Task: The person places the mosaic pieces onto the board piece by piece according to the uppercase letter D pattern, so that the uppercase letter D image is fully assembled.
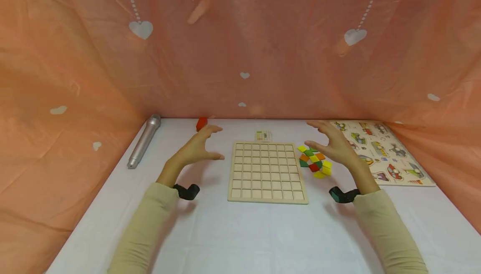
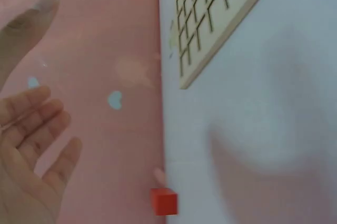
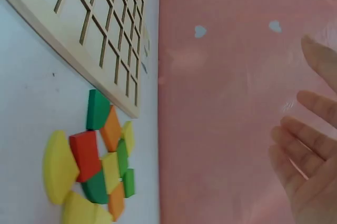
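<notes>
Both hands hover above the white table with fingers spread in loose curves, holding nothing. The left hand (image 1: pixel 195 146) is left of a pale wooden grid board (image 1: pixel 267 173), its thumb toward the board. Over the board's right side, the right hand (image 1: pixel 334 142) floats near a cluster of coloured tiles (image 1: pixel 313 158). In the right wrist view the tiles are yellow, green, orange and red, among them a red tile (image 3: pixel 86 154), lying beside the board's edge. The board's square cells hold no tiles. Behind the left hand sits a red block (image 1: pixel 201 123).
A silver microphone-shaped tube (image 1: pixel 144 142) lies at the left. On the right is a picture puzzle board (image 1: pixel 387 153) with vehicle pieces. A small printed card (image 1: pixel 263 135) lies behind the grid board. A pink curtain (image 1: pixel 240 57) with hearts closes off the back and sides.
</notes>
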Demonstrator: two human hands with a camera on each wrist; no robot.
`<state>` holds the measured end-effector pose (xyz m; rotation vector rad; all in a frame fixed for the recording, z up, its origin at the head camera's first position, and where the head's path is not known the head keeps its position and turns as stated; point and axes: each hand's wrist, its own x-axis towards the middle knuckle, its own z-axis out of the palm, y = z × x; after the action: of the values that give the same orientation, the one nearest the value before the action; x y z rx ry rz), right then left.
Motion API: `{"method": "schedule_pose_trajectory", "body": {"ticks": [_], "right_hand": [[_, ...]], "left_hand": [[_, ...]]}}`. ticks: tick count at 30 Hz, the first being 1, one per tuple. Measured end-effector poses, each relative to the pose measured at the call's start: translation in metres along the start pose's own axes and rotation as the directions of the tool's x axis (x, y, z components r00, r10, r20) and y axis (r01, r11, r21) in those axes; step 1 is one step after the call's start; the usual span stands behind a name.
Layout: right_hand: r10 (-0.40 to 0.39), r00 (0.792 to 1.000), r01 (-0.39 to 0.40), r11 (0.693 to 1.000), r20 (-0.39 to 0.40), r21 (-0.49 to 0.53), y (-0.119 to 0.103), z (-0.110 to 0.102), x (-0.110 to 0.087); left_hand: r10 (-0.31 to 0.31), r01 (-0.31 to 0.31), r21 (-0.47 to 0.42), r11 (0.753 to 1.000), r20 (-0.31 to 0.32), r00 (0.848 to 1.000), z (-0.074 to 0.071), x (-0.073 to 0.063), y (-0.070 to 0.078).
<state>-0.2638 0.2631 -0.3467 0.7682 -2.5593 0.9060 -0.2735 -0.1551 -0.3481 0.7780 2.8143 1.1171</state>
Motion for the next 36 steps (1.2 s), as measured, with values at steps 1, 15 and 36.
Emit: {"method": "schedule_pose_trajectory", "body": {"ticks": [1,15,36], "right_hand": [[0.002,1.000,-0.002,1.000,-0.007,0.019,0.002,0.001,-0.001],[0.224,0.974,-0.223,0.955,0.018,0.198,0.028,0.017,-0.012],[0.298,0.954,-0.289,0.898,0.025,0.333,0.042,0.028,-0.016]], "left_hand": [[-0.003,0.003,-0.026,1.000,0.002,1.000,0.003,0.000,-0.003],[0.075,-0.060,-0.167,0.984,0.085,0.993,0.034,0.004,-0.026],[0.029,-0.004,-0.120,0.993,0.206,0.978,0.064,0.011,-0.038]]}}
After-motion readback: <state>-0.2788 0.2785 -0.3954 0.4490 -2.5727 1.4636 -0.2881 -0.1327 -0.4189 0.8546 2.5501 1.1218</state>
